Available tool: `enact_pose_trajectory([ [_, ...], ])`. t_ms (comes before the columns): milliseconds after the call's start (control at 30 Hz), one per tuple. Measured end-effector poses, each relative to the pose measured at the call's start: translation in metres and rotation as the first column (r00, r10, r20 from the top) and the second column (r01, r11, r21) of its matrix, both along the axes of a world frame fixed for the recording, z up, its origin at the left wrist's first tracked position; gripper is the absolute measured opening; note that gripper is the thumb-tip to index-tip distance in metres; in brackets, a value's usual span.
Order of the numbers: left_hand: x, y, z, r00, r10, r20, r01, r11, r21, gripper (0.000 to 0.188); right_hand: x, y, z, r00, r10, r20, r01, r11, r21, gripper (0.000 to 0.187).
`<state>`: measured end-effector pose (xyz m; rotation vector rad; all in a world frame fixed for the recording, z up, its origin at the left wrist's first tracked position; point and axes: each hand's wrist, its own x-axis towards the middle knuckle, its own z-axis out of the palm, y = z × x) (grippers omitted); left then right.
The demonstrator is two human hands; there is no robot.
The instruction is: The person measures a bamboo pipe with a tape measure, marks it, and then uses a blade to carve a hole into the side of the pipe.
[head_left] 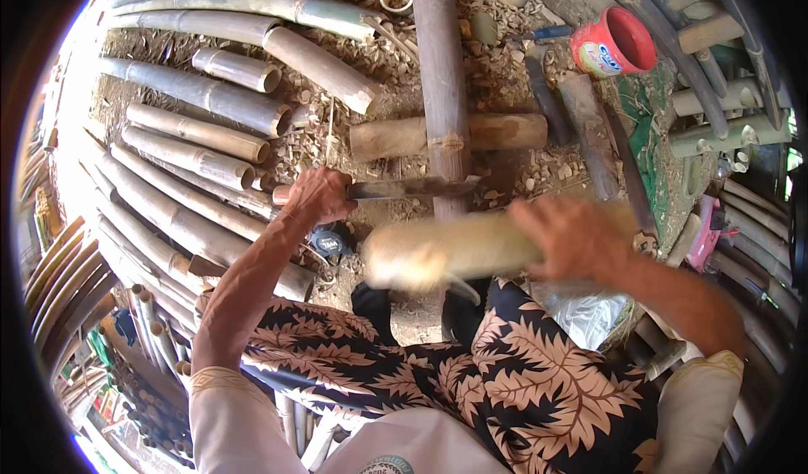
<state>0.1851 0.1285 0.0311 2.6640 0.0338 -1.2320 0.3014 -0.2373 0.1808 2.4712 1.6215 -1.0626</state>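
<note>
Dead center, bamboo pole (443, 70) is running near-far; left hand (320, 195) is gripping knife (412, 188) crosswise on it, right hand (572, 237) is gripping blurred wood club (438, 254), w/ club just nearer.

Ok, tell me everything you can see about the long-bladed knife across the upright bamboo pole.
The long-bladed knife with a dark metal blade lies roughly level, its blade set crosswise against the grey-brown bamboo pole just below a node. The left hand grips its reddish wooden handle, whose end pokes out left of the hand. The right hand holds a pale wooden club, motion-blurred, close below the blade.
</note>
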Motion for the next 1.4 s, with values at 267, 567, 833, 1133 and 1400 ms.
enact_pose_trajectory([
  [267, 0.015, -0.003, 0.006, 1.000, -0.006, 0.002, 0.006, 1.000, 0.004, 0.024, 0.021, -0.024, -0.048, 0.991, 0.046, 0.125, -0.086, 0.940, 0.332, 0.057],
  [567, 0.019, -0.004, 0.003, 0.998, -0.030, 0.058, 0.031, 0.999, -0.012, 0.019, 0.020, -0.018, -0.065, 0.984, 0.100, 0.147, -0.164, 0.826, 0.538, 0.040],
  [833, 0.022, -0.007, 0.007, 0.996, -0.004, 0.091, 0.010, 0.997, -0.072, 0.023, -0.044, 0.004, -0.011, 0.981, 0.186, -0.061, -0.113, 0.792, 0.600, 0.054],
  [1133, 0.001, -0.001, 0.003, 0.965, 0.082, 0.249, -0.066, 0.995, -0.070, 0.029, 0.006, -0.034, 0.009, 0.972, -0.216, -0.095, 0.225, 0.970, 0.091, 0.082],
  [1400, -0.071, -0.063, 0.031, 0.872, 0.219, 0.439, -0.187, 0.975, -0.115, 0.049, -0.068, -0.082, -0.011, 0.735, -0.569, -0.368, 0.633, 0.771, 0.071, 0.085],
])
